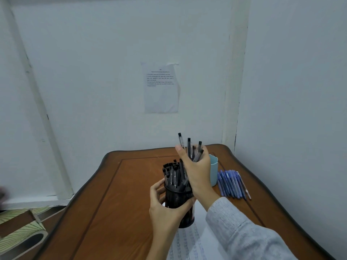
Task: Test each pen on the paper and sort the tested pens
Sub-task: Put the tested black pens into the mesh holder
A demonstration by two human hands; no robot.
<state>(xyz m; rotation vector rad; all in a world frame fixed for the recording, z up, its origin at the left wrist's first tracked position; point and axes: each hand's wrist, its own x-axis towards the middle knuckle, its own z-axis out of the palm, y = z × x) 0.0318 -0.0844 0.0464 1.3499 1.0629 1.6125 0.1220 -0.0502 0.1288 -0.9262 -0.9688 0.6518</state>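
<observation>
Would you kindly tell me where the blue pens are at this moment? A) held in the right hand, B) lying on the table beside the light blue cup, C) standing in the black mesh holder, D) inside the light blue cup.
B: the blue pens lie in a row on the table just right of the light blue cup, while the right hand holds only black pens.
</observation>
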